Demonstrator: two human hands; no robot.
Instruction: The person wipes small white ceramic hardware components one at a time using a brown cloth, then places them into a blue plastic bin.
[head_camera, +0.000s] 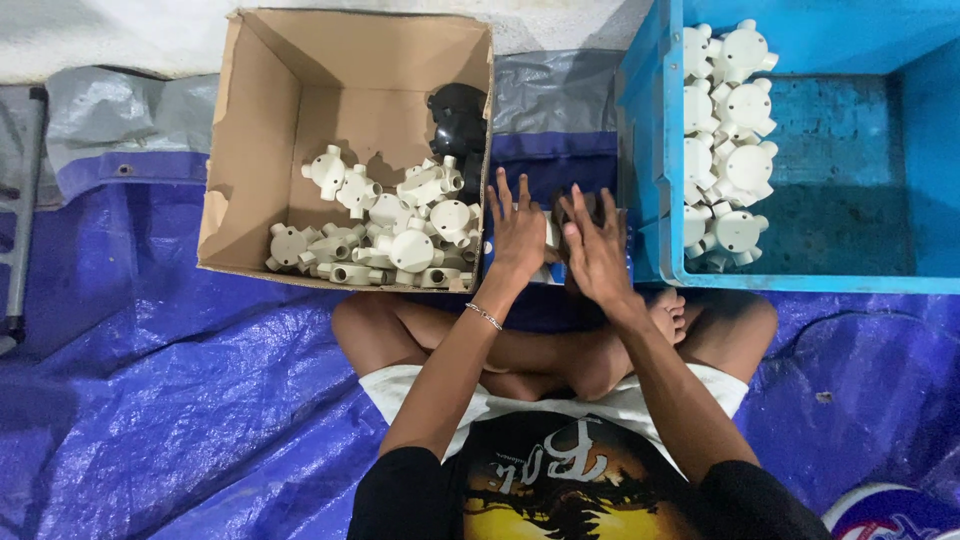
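— What's between the hands?

— A cream plastic fitting (549, 235), mostly hidden. It sits low between the cardboard box and the blue crate, just above the person's crossed legs. Only slivers of it show past the palms.

— So how are the hands set?

— The left hand (517, 232) and the right hand (596, 247) are pressed in from either side, palms facing each other, flat against the piece. The fingers (503, 192) of the left are spread and pointing up and away; the right hand's are straight and held close together. Neither hand curls round anything, the piece is just sandwiched between the palms. There's a thin bracelet (485, 317) on the left wrist.

— And on either side?

— At the left hand, the cardboard box (250, 150) stands open on the tarpaulin, its near right corner almost touching the left hand. A heap of loose cream junction fittings (400, 235) lies along its near wall and right side, round bodies with short pipe stubs, tumbled any way. A black lump (458, 125) rests against the far right wall; I can't tell what it is.

— The crate?

— The blue plastic crate (850, 180) is at the right hand, its left wall just beside the right hand. More of the cream fittings (725, 140) are stacked in neat rows against that left wall; the rest of its floor is bare blue.

— Underneath?

— A blue tarpaulin (150, 400) on the floor, with a grey sheet (120, 120) towards the far edge.
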